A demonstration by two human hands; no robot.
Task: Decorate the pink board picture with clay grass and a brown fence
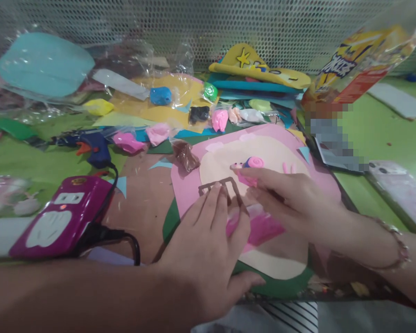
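Note:
My left hand (208,240) lies with its fingers stretched out over a layered cutout of cream paper (280,263) on pink paper (185,173). Its fingertips touch a brown clay frame shape (215,184). Above the cream paper my right hand (294,199) is pinched at the fingertips, where some pink clay (248,179) shows. A small snail-like clay figure (254,162) with a pink spiral sits just beyond those fingers. Under the right hand lies a bright pink clay bag (263,230), partly covered by it. Two small pink clay strips (289,167) rest farther right.
A purple power strip (55,217) and a blue glue gun (97,149) with cords lie left. Bagged clay, including brown (185,156) and blue (160,95) pieces, lines the back. A snack bag (360,69), a phone (402,189) and a yellow foam piece (260,69) are also there.

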